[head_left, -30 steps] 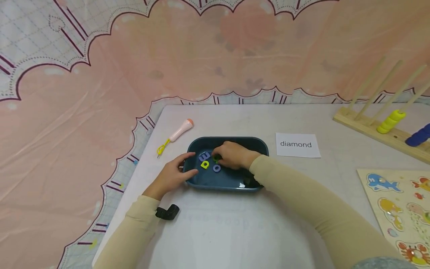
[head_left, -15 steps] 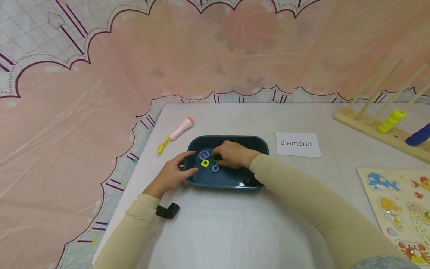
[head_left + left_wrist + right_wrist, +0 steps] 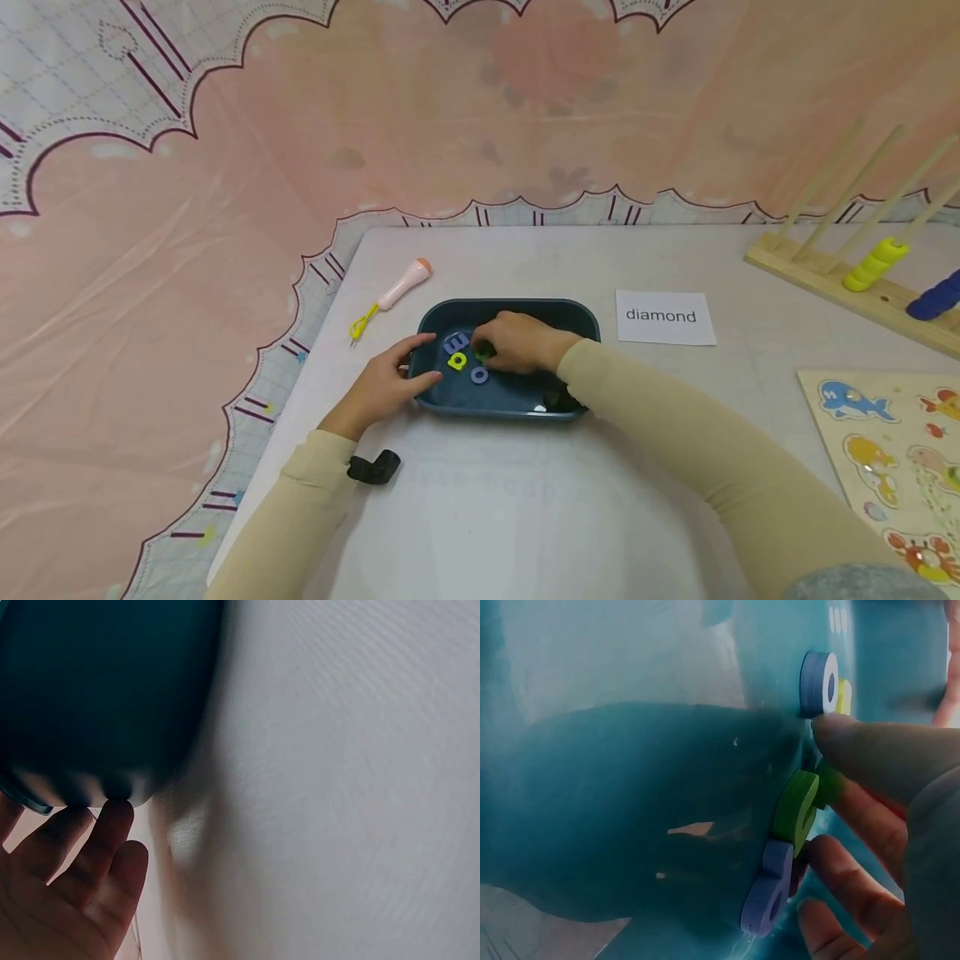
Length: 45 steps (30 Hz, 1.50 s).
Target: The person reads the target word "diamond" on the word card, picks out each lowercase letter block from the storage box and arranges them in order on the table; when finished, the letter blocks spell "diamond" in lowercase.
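Note:
My left hand rests at the left end of the dark blue tray, thumb and index finger spread at the rim. In the left wrist view, other fingertips touch the outer wall. Inside the tray, my right hand has bent fingers among foam-like letters. Its thumb touches a blue ring-shaped letter; another finger is against a dark green piece beside a green letter. A purple letter lies below these. Left of the hand are a blue-purple letter and a yellow letter.
A white card printed "diamond" lies right of the tray. A pink-handled tool with a yellow end is at the back left. A wooden peg stand with beads and an animal puzzle board stand at the right.
The blue ring-shaped letter has shifted slightly left in the tray. Both hands stay in nearly the same places; the head view has tilted a little.

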Motion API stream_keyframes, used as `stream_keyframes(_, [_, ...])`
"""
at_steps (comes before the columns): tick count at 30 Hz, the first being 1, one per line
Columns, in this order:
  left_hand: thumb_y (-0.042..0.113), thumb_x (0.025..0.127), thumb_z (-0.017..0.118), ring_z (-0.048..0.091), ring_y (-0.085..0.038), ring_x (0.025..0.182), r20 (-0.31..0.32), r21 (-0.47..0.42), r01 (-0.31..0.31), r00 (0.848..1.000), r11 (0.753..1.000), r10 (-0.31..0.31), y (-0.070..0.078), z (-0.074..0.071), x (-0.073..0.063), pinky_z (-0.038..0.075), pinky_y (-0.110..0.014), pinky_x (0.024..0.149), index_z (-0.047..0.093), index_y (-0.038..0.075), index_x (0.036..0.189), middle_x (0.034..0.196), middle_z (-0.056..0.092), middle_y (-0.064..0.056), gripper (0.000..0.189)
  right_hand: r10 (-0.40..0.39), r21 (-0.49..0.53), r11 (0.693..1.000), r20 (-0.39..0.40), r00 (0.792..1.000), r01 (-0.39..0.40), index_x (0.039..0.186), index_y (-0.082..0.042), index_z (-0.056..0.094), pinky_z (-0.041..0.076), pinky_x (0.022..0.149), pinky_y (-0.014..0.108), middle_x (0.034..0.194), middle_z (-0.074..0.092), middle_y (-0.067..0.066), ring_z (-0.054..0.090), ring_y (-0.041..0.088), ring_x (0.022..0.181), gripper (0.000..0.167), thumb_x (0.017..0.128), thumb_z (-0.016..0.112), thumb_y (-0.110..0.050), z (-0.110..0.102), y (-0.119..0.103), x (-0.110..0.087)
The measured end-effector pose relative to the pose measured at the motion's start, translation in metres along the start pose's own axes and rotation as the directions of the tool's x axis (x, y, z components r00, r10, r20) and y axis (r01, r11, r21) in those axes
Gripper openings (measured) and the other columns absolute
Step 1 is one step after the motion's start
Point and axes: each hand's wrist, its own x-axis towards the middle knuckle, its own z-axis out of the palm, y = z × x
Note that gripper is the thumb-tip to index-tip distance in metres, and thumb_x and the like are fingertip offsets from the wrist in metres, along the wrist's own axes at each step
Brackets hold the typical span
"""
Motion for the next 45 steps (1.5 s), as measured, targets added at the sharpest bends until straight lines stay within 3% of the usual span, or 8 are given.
stream_keyframes(26, [0.037, 0.092, 0.072, 0.055, -0.038, 0.122, 0.002, -0.007, 0.001, 1.0, 1.0, -0.001, 0.0024, -0.0005, -0.0001, 0.049, -0.051, 0.098, 0.045, 0.02, 0.151, 0.153, 0.042, -0.017, 0.067, 0.033, 0.075, 0.997, -0.017, 0.999, -0.032, 0.127, -0.009, 0.067, 0.046, 0.102, 0.038, 0.121, 0.068, 0.007, 0.062, 0.02, 0.108, 0.029, 0.099, 0.062, -0.012, -0.0009, 0.0022, 0.0])
stream_keyframes(35, [0.037, 0.092, 0.072, 0.056, -0.037, 0.123, -0.003, -0.004, -0.001, 1.0, 1.0, 0.001, -0.0021, -0.0002, 0.0011, 0.049, -0.051, 0.097, 0.045, 0.022, 0.151, 0.153, 0.043, -0.015, 0.067, 0.011, 0.092, 0.996, -0.071, 0.997, -0.004, 0.122, -0.008, 0.069, 0.049, 0.098, 0.037, 0.116, 0.07, 0.006, 0.064, 0.019, 0.104, 0.025, 0.099, 0.062, -0.012, -0.0008, 0.0027, 0.0003])
stream_keyframes(45, [0.038, 0.092, 0.072, 0.055, -0.037, 0.124, 0.004, -0.013, 0.002, 1.0, 1.0, -0.002, -0.001, -0.001, 0.0001, 0.049, -0.05, 0.097, 0.045, 0.022, 0.151, 0.153, 0.042, -0.016, 0.068, -0.024, 0.127, 0.991, -0.136, 0.99, 0.041, 0.136, -0.006, 0.061, 0.043, 0.106, 0.038, 0.13, 0.064, 0.009, 0.059, 0.021, 0.118, 0.037, 0.1, 0.06, -0.01, 0.0004, 0.003, 0.0017])
